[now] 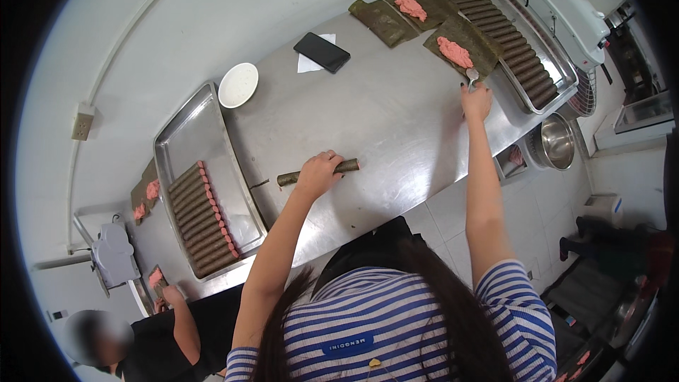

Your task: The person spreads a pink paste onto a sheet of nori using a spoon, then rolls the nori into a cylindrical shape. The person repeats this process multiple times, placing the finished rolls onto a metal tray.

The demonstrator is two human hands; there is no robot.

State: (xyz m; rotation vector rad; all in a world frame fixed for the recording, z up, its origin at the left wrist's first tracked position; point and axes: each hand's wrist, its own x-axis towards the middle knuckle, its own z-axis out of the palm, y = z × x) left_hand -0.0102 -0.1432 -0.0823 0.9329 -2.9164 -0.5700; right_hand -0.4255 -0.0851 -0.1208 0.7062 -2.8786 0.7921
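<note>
My left hand [320, 173] lies over a dark green seaweed roll [288, 179], with its fingers curled around the middle. The roll rests on the steel table [339, 113], and pink filling shows at its right end. Out to the right, my right hand [477, 101] grips a metal spoon [472, 76]. The spoon's tip is at the lower end of a strip of pink paste [455, 52] on a seaweed sheet [488, 41]. Just beyond, a second strip of pink paste [410, 8] sits on another sheet [433, 1], beside a bare seaweed sheet [385, 21].
Rolls fill much of the right metal tray [541, 32]; the left tray [237, 191] holds several with pink ends. A white bowl [238, 85] and black phone [322, 52] stand at the back. At lower left, a co-worker's hand [172, 296] handles seaweed with paste. A steel bowl [556, 143] stands below the right edge.
</note>
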